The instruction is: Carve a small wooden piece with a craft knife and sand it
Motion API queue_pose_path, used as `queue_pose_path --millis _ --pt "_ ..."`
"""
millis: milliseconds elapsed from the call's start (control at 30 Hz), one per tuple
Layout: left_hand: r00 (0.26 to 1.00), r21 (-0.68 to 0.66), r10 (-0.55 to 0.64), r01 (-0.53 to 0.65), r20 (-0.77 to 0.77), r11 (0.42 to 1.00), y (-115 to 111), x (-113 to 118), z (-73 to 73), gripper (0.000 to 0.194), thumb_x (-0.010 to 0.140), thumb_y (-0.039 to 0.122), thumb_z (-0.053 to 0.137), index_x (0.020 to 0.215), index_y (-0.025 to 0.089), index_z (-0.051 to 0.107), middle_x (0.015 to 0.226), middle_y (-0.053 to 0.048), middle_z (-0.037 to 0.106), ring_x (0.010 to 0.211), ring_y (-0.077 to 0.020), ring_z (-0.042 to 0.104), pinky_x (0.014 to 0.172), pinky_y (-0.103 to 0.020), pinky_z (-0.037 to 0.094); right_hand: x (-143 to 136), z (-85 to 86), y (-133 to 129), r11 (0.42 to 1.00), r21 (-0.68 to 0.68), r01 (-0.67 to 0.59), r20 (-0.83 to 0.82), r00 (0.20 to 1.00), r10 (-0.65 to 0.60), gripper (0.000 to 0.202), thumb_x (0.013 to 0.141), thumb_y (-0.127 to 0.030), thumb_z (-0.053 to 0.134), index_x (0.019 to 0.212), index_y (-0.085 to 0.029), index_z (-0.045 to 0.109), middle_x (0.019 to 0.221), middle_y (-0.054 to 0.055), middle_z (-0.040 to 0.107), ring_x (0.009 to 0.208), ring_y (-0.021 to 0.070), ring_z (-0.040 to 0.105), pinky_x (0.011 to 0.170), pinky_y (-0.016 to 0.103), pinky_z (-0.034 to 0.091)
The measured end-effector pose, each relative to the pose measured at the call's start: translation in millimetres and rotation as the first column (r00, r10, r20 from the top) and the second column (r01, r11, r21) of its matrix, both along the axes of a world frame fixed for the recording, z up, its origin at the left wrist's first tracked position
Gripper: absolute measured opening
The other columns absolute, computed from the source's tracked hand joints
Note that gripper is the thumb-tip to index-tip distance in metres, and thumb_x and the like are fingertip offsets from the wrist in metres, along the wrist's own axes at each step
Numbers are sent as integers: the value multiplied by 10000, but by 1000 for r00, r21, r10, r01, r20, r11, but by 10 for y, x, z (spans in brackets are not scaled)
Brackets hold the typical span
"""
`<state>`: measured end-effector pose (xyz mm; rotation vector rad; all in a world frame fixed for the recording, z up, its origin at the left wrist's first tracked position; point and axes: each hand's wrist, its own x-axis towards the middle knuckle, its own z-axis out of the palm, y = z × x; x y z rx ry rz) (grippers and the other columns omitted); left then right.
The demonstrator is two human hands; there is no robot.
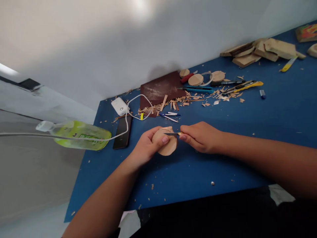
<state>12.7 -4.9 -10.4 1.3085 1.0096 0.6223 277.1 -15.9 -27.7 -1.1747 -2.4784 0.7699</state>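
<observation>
My left hand (149, 144) grips a round pale wooden disc (168, 147) above the blue table (188, 175), thumb on its face. My right hand (199, 136) is closed round the handle of a small knife (171, 134). The thin blade points left and lies across the upper part of the disc, close to my left thumb. Most of the knife's handle is hidden inside my right fist. Whether the blade cuts into the wood cannot be made out.
Behind my hands lie wood shavings (185, 99), brown sandpaper (160, 87), a compass (170, 115) and cutters (198, 89). Wood pieces (267, 51) sit back right. At left are a phone (122, 132), a white device (120, 105) with cable, and a green bottle (81, 135).
</observation>
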Motion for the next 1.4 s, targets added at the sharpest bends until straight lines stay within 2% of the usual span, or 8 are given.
queue_pose_path --millis 267,433,633,767,933,1133,1233,1400 --pt "998 -20 -68 68 19 997 -37 -23 3 541 809 568 894 1211 222 789 999 -41 781 760 -122 651 674 -210 501 0 -5 9 997 -6 -74 -18 997 74 511 1145 -593 195 980 -234 518 802 48 683 667 203 558 642 323 241" --pt "996 -43 -88 88 4 995 -80 -40 72 556 785 588 906 1167 201 793 912 -35 768 705 -120 639 627 -209 488 -6 58 -7 996 56 -62 113 992 56 521 1158 -575 194 1029 -222 555 894 75 760 684 217 624 623 332 210" --pt "999 -4 12 -12 -35 1000 -16 -27 -1 508 833 541 884 1212 223 772 979 -30 781 753 -125 667 657 -203 506 -24 119 41 981 147 127 304 938 -167 600 1160 -612 175 1148 -204 615 925 103 792 740 266 698 589 341 174" --pt "998 23 52 -51 -47 998 31 -10 -73 504 852 523 871 1238 219 758 1028 -42 793 795 -138 688 709 -220 532 -25 72 85 964 170 203 315 916 -249 587 1165 -604 189 1170 -215 628 952 98 803 776 280 726 591 346 186" --pt "998 62 52 -50 -38 997 -25 -29 -15 565 838 572 866 1255 214 737 1037 -57 787 857 -187 717 798 -296 584 43 16 171 927 133 350 304 876 -374 563 1161 -592 209 1130 -217 629 964 115 803 754 277 711 605 349 192" --pt "993 116 82 -72 -84 991 -2 -13 -9 452 856 513 873 1172 208 766 993 -34 760 814 -136 661 733 -227 526 39 -5 68 989 58 139 44 989 -142 514 1159 -586 244 1042 -231 597 903 62 753 762 228 656 652 331 261" --pt "994 118 65 -54 -93 992 -10 6 -15 484 848 523 875 1208 218 769 1026 -38 772 835 -143 672 752 -233 529 16 -17 23 998 38 54 31 998 -55 495 1156 -580 259 1028 -230 585 872 55 730 739 218 627 651 323 255" --pt "992 108 16 -2 -124 994 -65 1 23 518 826 543 881 1214 216 776 1027 -49 788 836 -164 686 739 -246 534 -4 -2 31 1000 19 16 87 996 -17 517 1157 -590 235 1037 -230 587 839 56 730 707 220 618 633 325 242"
